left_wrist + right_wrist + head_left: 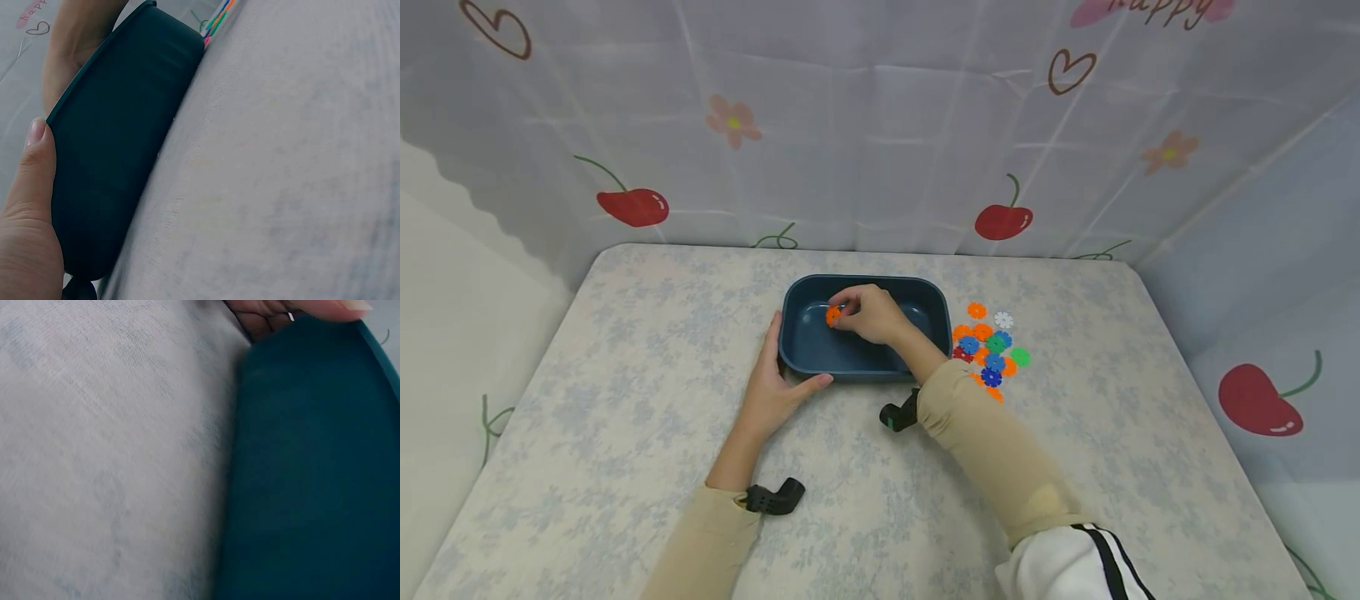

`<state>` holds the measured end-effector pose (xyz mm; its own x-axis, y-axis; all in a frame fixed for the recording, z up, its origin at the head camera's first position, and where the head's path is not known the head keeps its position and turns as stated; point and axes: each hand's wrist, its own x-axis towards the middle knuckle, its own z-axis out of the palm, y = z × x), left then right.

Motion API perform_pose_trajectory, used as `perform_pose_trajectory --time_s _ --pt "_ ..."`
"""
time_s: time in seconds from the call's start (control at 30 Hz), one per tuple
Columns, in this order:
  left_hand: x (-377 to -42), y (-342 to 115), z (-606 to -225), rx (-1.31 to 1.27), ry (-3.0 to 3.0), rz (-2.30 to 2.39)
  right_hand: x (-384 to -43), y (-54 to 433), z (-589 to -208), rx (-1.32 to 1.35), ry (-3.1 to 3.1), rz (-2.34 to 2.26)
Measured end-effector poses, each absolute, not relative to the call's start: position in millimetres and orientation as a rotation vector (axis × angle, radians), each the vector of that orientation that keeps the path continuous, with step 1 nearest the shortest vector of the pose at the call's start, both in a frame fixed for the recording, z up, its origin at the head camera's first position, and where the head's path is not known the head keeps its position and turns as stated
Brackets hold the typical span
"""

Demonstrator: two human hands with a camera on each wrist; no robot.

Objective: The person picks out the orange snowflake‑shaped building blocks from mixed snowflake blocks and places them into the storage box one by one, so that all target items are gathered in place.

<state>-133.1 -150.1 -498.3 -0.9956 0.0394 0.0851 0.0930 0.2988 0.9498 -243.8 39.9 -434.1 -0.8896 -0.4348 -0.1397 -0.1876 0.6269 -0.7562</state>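
A dark blue rectangular tray stands on the table. My left hand holds its near left corner, with the thumb on the front side and the fingers along the left side. In the left wrist view the thumb touches the tray's rim. My right hand reaches over the tray and pinches an orange notched plastic disc between thumb and fingers, above the tray's floor. In the right wrist view the tray's outer wall hides the right hand's fingers.
To the right of the tray lies a loose pile of notched discs in orange, blue, green, red and white, such as a green disc and a white disc. A patterned cloth hangs behind the table.
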Motion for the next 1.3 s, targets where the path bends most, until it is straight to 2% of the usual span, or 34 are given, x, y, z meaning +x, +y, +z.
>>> perform_pose_trajectory --time_s 0.47,1.0,1.3 --pt "-133 -150 -499 -0.138 -2.483 -1.85 -245 27 -439 -0.46 2.599 -0.992" --pt "-133 -150 -500 -0.135 -2.491 -1.824 -244 16 -442 -0.521 2.746 -0.689" --pt "-131 -150 -496 -0.127 -2.51 -1.801 -245 18 -445 -0.537 2.762 -0.668"
